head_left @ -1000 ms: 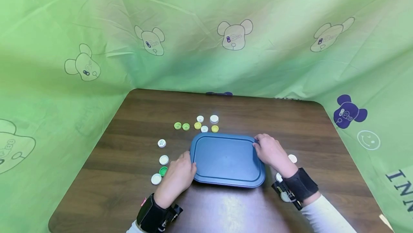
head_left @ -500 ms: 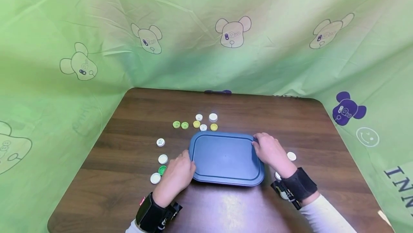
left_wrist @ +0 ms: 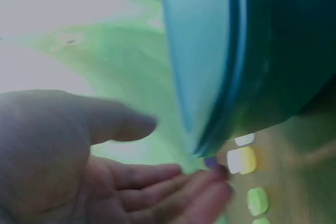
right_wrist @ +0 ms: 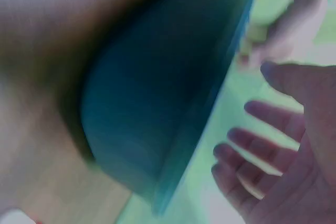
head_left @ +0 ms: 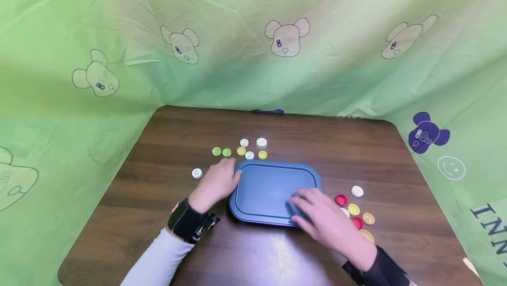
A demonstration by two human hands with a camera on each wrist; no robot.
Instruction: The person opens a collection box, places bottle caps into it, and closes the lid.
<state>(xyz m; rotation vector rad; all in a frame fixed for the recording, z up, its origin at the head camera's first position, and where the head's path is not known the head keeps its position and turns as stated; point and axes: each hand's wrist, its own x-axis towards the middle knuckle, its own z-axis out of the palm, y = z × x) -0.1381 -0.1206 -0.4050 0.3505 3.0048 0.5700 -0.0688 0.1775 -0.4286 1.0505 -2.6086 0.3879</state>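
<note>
A blue lidded box [head_left: 273, 180] stands near the middle of the table. My left hand [head_left: 218, 181] is at its back left corner, fingers loosely extended and thumb beside the lid's rim. In the left wrist view the thumb and fingers are spread, with nothing between them. My right hand [head_left: 318, 215], blurred, hovers over the front right part of the lid. Its spread fingers [right_wrist: 262, 145] hold nothing in the right wrist view, where the box's dark side wall [right_wrist: 152, 87] shows. The box's contents are hidden under the lid.
Behind the box lie white, yellow and green bottle caps [head_left: 226, 152]. A white cap [head_left: 196, 173] lies to its left. Red, yellow, orange and white caps [head_left: 354, 209] are scattered at the right. Green cloth [head_left: 222, 83] surrounds the brown table [head_left: 130, 215].
Both hands have left their grip on the box's sides. The left hand moved toward the back corner; the right moved leftward and forward over the lid, uncovering caps at the right.
</note>
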